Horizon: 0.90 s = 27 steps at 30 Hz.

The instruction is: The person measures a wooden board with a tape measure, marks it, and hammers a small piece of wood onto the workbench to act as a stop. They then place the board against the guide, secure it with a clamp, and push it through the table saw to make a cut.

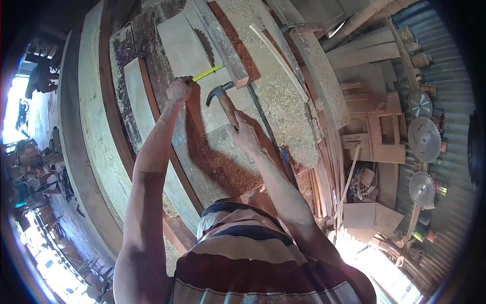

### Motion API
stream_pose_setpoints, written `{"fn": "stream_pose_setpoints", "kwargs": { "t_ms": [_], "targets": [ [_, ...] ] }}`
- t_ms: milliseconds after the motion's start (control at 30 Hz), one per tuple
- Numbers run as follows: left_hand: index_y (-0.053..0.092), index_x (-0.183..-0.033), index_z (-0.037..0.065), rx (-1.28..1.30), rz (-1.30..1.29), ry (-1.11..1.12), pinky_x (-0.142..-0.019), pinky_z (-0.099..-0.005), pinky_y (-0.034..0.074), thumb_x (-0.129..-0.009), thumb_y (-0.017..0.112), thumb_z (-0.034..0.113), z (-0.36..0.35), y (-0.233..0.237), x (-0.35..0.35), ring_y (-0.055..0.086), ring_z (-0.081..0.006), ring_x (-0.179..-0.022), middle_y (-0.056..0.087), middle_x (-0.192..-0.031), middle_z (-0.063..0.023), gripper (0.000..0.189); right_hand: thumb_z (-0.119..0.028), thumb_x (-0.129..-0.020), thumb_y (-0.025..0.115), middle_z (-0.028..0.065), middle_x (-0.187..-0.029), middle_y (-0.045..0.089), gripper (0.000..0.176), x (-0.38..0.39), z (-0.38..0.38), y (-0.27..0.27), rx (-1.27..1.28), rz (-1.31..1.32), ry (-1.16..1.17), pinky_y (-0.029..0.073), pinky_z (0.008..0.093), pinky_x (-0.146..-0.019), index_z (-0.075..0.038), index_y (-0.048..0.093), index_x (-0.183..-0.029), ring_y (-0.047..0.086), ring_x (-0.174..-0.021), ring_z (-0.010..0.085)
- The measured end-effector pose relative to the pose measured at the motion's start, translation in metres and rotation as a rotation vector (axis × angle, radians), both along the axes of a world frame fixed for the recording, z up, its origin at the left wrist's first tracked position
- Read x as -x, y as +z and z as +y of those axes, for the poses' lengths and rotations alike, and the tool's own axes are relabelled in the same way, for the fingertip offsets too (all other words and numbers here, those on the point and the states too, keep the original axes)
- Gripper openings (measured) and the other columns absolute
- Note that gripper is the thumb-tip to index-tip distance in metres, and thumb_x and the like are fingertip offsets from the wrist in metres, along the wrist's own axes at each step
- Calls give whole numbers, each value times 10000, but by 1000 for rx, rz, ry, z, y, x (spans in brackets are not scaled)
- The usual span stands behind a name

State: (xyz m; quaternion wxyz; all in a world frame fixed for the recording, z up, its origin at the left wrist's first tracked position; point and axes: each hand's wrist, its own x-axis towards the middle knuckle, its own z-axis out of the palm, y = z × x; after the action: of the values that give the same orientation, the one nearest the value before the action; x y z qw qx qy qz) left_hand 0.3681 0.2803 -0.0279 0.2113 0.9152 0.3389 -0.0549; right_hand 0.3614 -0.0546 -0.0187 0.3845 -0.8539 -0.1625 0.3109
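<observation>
My left hand is closed around a tape measure, whose case is hidden by the fingers. Its yellow blade runs out to the right toward the end of a wooden beam. In my right hand is a claw hammer, gripped by its wooden handle, with the dark metal head just below the beam's end. Part of a toothed circular saw blade shows up through the pale metal table top, left of the beam.
Long planks lie lengthwise on the left. Sawdust covers the right side, where a thin strip of wood rests. Several round saw blades hang on the corrugated wall. Wood offcuts are stacked below them.
</observation>
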Motion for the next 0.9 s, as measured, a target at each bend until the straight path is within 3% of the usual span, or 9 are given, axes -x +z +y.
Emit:
{"fn": "stream_pose_setpoints", "kwargs": {
  "t_ms": [167,267,367,433,600,667,733,833,900],
  "targets": [
    [767,-1315,299,2,-5,12,-1006,-503,564,-1040,568,423,1,-8,0,706,-379,-1180,746,-1279,-145,361,-279,-984,669,309,-1122,724,735,3,-5,15,70,3,-6,555,491,-928,-17,389,-1611,732,-1061,425],
    [768,-1312,288,6,-9,-7,-995,-509,566,-1036,579,438,2,-3,1,707,-387,-1171,746,-1273,-152,367,-272,-974,673,266,-959,740,658,17,-24,5,-86,-105,-3,578,511,-758,-32,473,-1553,748,-829,385],
    [771,-1306,280,22,-40,-12,-989,-513,565,-1030,591,446,5,-5,0,706,-393,-1167,744,-1269,-165,368,-297,-1000,696,86,-807,646,501,10,-69,103,-75,587,29,526,383,-672,-39,580,-1414,665,-775,171],
    [773,-1300,277,35,-35,3,-985,-513,566,-1025,602,447,4,-7,2,708,-394,-1159,743,-1259,-173,366,-358,-1031,676,-2,-739,534,399,13,-107,122,-164,590,-27,475,328,-607,-66,628,-1298,580,-712,84],
    [775,-1292,278,-27,-53,-12,-970,-511,571,-1011,630,441,1,-6,2,714,-396,-1132,743,-1218,-176,356,-433,-1093,579,16,-701,568,451,-27,-139,106,-40,-26,-246,455,363,-571,-51,635,-1326,538,-608,136],
    [775,-1290,278,-50,-42,-7,-965,-512,571,-1008,636,440,-1,-5,0,715,-396,-1129,741,-1209,-175,354,-459,-1105,529,107,-830,713,558,-63,-125,99,109,-68,-176,564,443,-677,-98,512,-1531,721,-743,269],
    [776,-1286,278,-61,-36,-1,-962,-513,572,-1006,638,441,-2,-4,0,714,-396,-1129,740,-1202,-175,352,-459,-1107,530,90,-711,662,494,-98,-117,45,-91,49,-220,547,419,-581,-86,563,-1429,683,-612,241],
    [779,-1277,272,-67,-37,-4,-959,-514,572,-1005,636,441,-1,-7,2,714,-394,-1128,742,-1197,-173,351,-466,-1105,544,46,-614,580,418,-125,-76,37,-194,395,-384,496,379,-475,-83,602,-1261,582,-483,179],
    [781,-1268,264,-71,-46,-18,-959,-512,573,-1003,638,440,1,-11,3,716,-390,-1124,743,-1194,-170,349,-473,-1100,564,6,-657,540,413,-139,-66,25,-192,413,-331,458,322,-463,-90,596,-1251,532,-503,128]
  ]
}}
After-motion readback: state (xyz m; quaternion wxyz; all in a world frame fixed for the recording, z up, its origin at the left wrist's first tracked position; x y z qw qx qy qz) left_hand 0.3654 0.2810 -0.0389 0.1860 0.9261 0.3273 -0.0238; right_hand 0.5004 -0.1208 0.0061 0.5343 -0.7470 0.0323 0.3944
